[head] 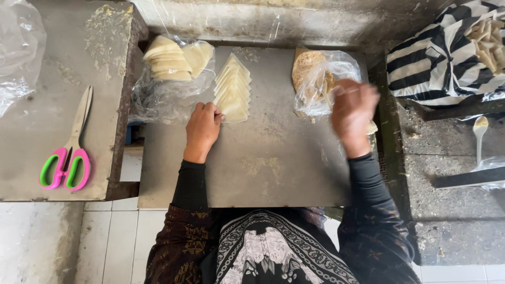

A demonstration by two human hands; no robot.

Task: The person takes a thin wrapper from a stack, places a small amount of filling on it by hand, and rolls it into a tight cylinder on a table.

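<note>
A row of pale triangular dough wrappers (233, 88) lies overlapped on the grey metal board (263, 163). My left hand (202, 128) rests with its fingers curled against the near end of that row. My right hand (352, 113) is blurred with motion at the clear plastic bag (321, 79) that holds a brownish crumbly filling (306, 66); I cannot tell whether it grips anything. More wrappers (171, 60) sit stacked in an open plastic bag at the board's far left corner.
Pink and green scissors (67, 158) lie on the metal side table at left. A black-and-white striped bag (442, 58) holding finished rolls stands at far right, with a spoon (479, 134) below it. White floor tiles show beneath.
</note>
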